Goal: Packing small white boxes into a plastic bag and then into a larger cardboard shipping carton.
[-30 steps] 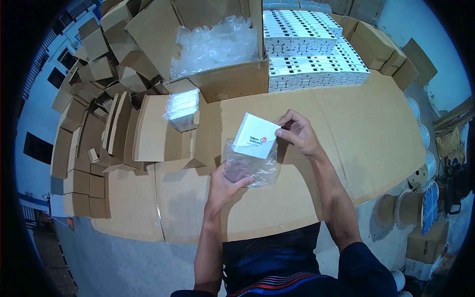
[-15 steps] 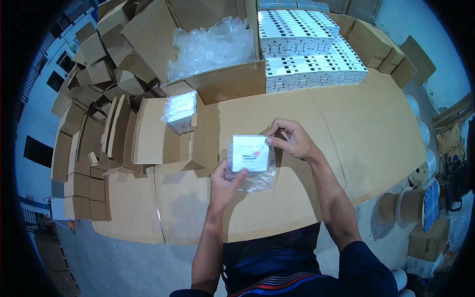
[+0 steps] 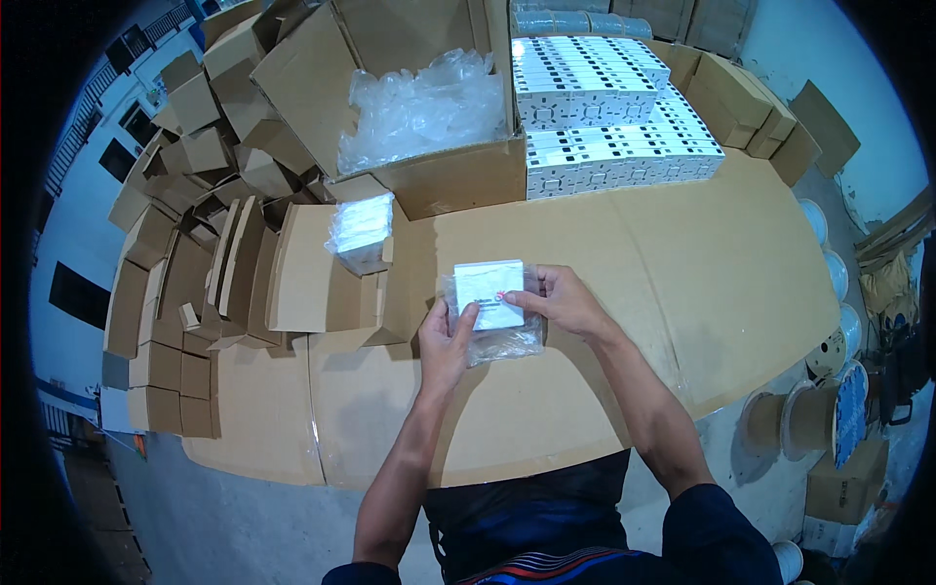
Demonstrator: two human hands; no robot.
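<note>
Clearly light and stiff, the small white box [image 3: 489, 293] sits pinched between your left hand [image 3: 446, 341] and right hand [image 3: 558, 300], half inside a slippery clear bag [image 3: 502, 336]; grip its edges

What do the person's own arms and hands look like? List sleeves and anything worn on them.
Both forearms are bare from wrist to above the elbow. The left hand and right hand wear no gloves, and no watch, ring or band shows. A dark navy short sleeve covers the right upper arm; only the edge of a matching sleeve shows on the left.
</note>
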